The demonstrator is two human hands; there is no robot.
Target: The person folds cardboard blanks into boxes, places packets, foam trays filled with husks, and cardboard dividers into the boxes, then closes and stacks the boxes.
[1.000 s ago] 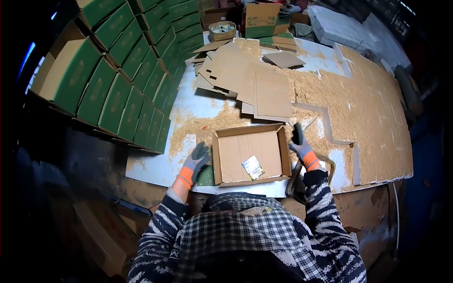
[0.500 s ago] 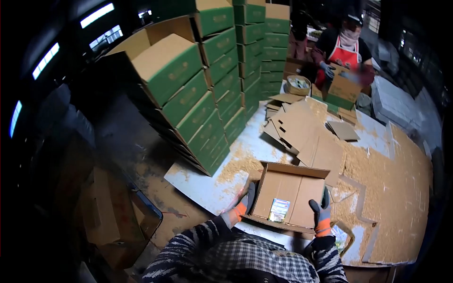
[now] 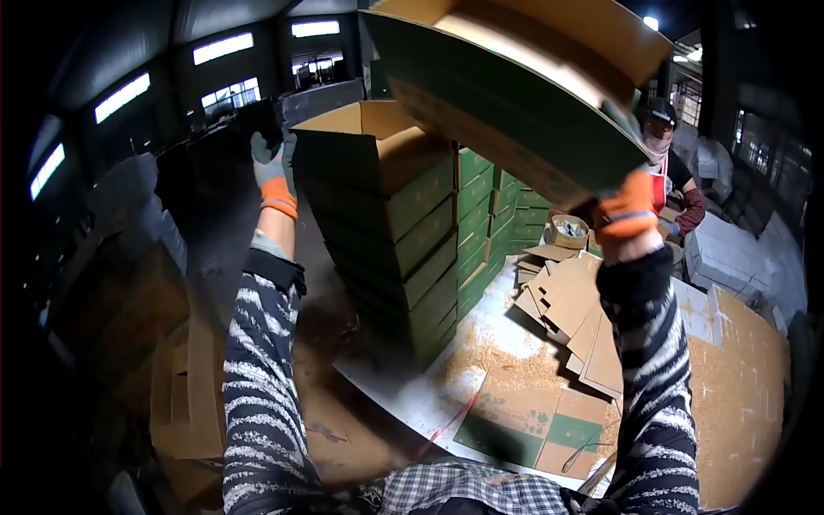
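Observation:
An open green cardboard box (image 3: 506, 103) is raised high in front of me and tilted, its underside towards me. My right hand (image 3: 631, 193), in a grey and orange glove, holds its right end; the fingers are partly blurred. To the left, my left hand (image 3: 275, 172) is raised with its fingers apart, touching nothing. It is nearest to the top box (image 3: 369, 154) of the green stack, which is open and stands just to its right. The inside of the raised box is only partly seen.
Flat cardboard sheets (image 3: 562, 296) lie on the table (image 3: 412, 399). A flat green and brown carton (image 3: 524, 421) lies near the front edge. Behind stand a round basket (image 3: 569, 230) and a person (image 3: 665, 163) in a red apron. Cartons (image 3: 193, 395) stand lower left.
The box has gone from the table up into the air with my right hand. My left hand has let go of it and moved up and left. The view has tilted up.

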